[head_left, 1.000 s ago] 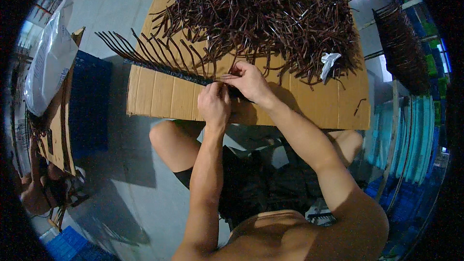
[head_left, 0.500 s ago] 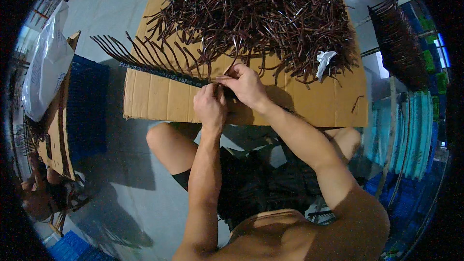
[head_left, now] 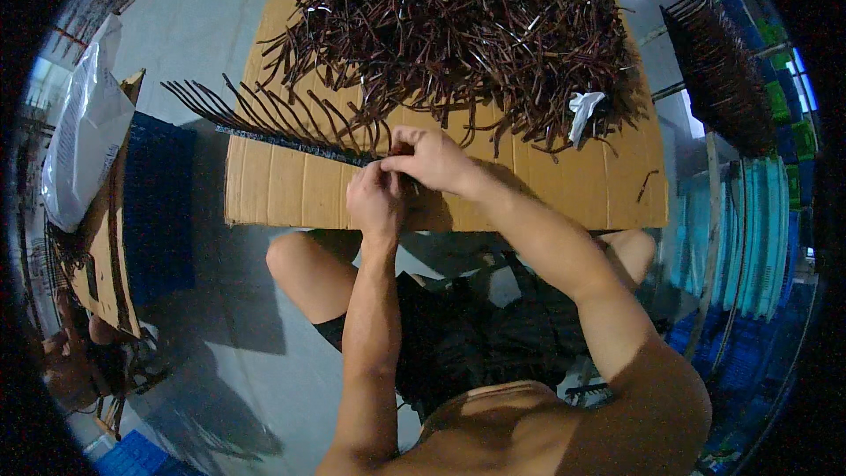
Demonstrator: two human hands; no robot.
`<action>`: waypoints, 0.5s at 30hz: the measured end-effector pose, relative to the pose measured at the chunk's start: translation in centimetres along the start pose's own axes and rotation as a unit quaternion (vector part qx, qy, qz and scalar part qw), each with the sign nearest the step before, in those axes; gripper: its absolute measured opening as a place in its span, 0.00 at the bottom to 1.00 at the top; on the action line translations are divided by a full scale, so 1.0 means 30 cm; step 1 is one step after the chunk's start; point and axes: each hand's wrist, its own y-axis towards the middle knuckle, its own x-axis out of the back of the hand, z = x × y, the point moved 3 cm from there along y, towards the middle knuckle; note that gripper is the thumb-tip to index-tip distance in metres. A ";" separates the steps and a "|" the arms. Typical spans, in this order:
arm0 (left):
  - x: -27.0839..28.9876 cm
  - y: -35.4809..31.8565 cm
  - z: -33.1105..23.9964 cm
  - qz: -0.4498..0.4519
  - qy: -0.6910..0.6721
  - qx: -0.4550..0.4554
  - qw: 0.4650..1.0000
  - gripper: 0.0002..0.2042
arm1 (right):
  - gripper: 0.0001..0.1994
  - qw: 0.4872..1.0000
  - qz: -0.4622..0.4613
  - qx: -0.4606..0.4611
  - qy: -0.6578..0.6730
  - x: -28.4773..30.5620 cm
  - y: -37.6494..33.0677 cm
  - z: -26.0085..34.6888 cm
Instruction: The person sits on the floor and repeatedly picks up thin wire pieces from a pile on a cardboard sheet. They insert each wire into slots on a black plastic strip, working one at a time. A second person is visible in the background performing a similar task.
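A long dark strip [head_left: 295, 145] with a row of bent brown sticks [head_left: 282, 107] standing out from its far side slants across the near left of a cardboard sheet [head_left: 291, 196]. My left hand [head_left: 377, 199] is closed around the strip's right end. Against it, my right hand [head_left: 432, 159] pinches at that same end, with thumb and forefinger together. What the right fingertips hold is mostly hidden; it looks like one thin brown stick. A big heap of loose brown sticks [head_left: 467, 44] covers the far part of the cardboard.
Crumpled white plastic [head_left: 583, 115] lies on the heap's right side. One stray stick [head_left: 649, 185] rests near the cardboard's right edge. To the left stand a clear plastic bag [head_left: 84, 132] and a blue crate [head_left: 160, 198]. Turquoise stacked crates [head_left: 727, 238] are at right; another person's limbs show at far left.
My right hand has come slightly down and left, closer to my left hand at the strip's end. The row of sticks has shifted a little with the strip.
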 end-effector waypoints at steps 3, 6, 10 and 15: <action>0.014 0.014 0.027 -0.042 0.006 0.028 0.999 0.09 | 0.11 0.999 -0.008 -0.013 0.040 0.112 0.061 -0.053; 0.036 0.024 0.000 0.026 0.061 0.128 0.990 0.09 | 0.09 0.939 -0.139 0.075 -0.306 0.194 0.098 -0.182; 0.034 -0.004 -0.022 0.037 -0.025 0.100 0.994 0.09 | 0.02 0.911 -0.129 0.080 -0.383 0.166 0.089 -0.144; 0.015 -0.012 -0.019 0.015 -0.018 0.030 0.999 0.08 | 0.09 0.993 -0.092 -0.001 -0.069 0.074 0.011 -0.051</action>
